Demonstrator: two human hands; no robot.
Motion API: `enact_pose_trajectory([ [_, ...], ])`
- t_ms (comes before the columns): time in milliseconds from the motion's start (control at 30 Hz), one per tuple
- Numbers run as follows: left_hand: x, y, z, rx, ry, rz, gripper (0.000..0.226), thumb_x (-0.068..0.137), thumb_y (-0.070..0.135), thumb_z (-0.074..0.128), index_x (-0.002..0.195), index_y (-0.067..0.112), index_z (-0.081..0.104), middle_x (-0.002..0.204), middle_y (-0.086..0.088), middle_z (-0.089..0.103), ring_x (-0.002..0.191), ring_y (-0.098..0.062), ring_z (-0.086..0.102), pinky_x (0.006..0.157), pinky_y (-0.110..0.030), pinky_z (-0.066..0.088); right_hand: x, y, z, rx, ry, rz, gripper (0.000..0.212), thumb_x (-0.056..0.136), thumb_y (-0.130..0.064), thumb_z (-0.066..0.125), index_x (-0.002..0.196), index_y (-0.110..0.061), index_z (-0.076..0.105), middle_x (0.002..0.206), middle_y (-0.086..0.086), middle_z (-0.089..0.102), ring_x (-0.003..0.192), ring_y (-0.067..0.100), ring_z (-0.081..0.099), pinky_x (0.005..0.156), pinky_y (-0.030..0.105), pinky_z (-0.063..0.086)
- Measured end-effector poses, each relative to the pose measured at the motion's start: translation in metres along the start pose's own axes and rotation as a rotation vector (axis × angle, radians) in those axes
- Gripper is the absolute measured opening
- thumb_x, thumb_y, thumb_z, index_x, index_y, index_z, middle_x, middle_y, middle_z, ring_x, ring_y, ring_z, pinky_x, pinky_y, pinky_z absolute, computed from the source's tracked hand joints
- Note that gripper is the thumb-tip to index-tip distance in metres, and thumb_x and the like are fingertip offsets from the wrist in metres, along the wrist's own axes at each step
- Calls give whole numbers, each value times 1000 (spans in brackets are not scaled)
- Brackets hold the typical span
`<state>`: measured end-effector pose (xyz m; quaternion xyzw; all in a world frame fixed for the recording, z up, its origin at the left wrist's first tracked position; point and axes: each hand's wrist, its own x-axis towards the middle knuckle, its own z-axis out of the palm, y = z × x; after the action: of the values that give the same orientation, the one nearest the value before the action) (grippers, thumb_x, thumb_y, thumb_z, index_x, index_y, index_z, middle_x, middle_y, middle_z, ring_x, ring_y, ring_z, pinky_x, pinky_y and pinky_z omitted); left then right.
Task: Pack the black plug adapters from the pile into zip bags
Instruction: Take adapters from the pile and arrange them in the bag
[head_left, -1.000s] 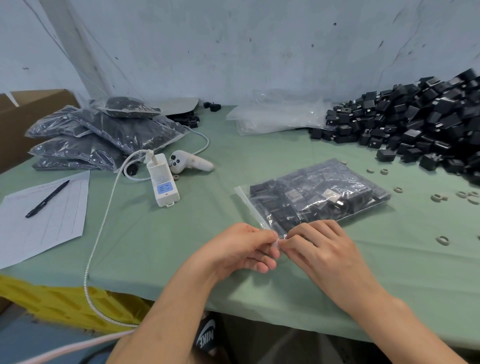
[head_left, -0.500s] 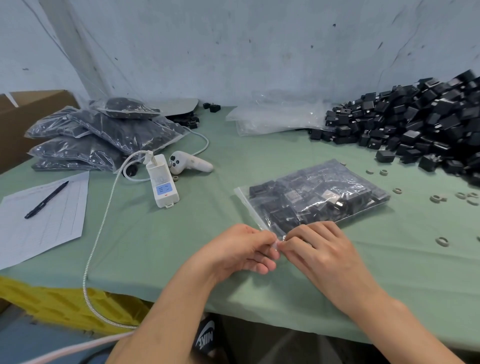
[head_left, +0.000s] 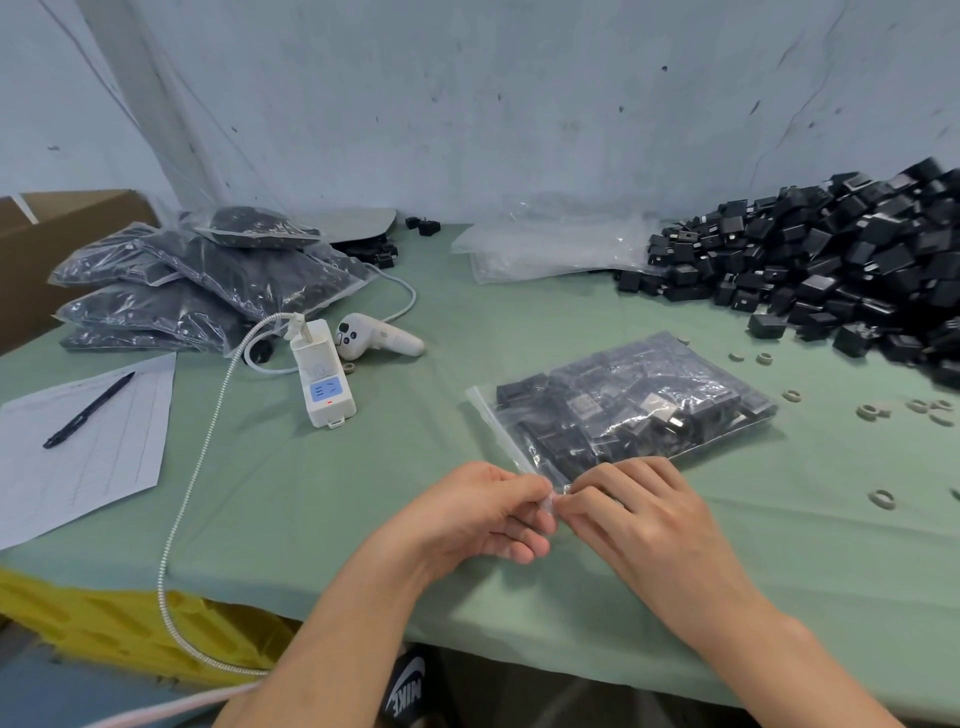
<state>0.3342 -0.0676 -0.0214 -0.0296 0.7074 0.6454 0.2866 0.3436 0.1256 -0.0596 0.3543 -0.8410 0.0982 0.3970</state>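
The left hand (head_left: 483, 512) and right hand (head_left: 639, 512) meet fingertip to fingertip, both pinching the near corner of the zip bag (head_left: 639, 410) at its seal strip. The bag, stuffed with black plug adapters, lies on the green table (head_left: 363, 493) just beyond the fingers. Farther off to their right sits the loose pile (head_left: 857, 270) — far to their left, a stack of filled bags (head_left: 208, 280).
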Motion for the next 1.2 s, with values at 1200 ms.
enact_pose_trajectory([
  [1200, 17, 2, 7, 55, 273, -14, 27, 85, 11, 60, 59, 18, 56, 51, 7, 49, 39, -3, 38, 39, -13, 32, 9, -2, 6, 276, -163, 107, 7, 89, -12, 74, 85, -14, 69, 80, -2, 61, 71, 20, 58, 70, 33, 50],
])
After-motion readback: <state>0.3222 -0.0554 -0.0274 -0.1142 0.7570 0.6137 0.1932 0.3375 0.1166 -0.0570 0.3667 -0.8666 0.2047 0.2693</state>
